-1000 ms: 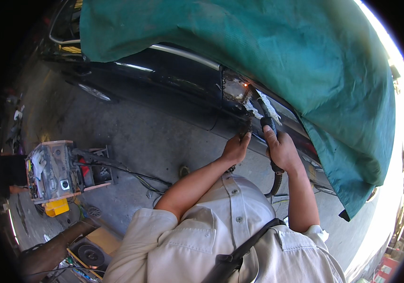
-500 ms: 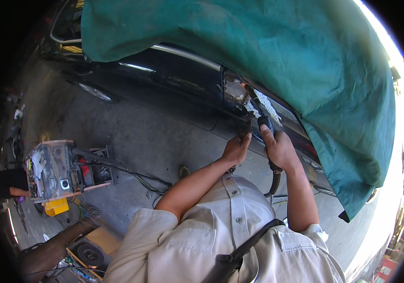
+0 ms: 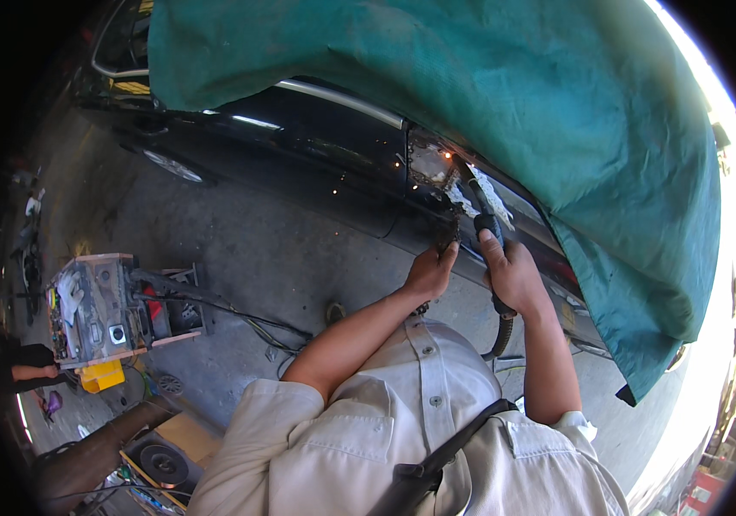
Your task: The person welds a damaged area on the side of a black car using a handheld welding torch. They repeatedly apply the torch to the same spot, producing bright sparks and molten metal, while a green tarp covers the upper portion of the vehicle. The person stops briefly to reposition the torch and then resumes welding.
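My right hand is wrapped round the black handle of a welding torch, whose hose runs down below the hand. The torch's neck reaches to a bare-metal patch on the side of a black car. A small orange glow sits near the tip, with several sparks scattered to its left. To the left of the torch, my left hand is closed on a dark chain that rises toward the car body. A whitish crumpled sheet lies behind the torch.
A green cover drapes over the car. At left stands a cart with dark cables trailing across the floor, and another person's hand beside it. An open box with a black disc is at lower left.
Bright sparks have appeared by the bare-metal patch. The torch has shifted slightly to the right, while my left hand stays put. The other person's hand has moved down beside the cart.
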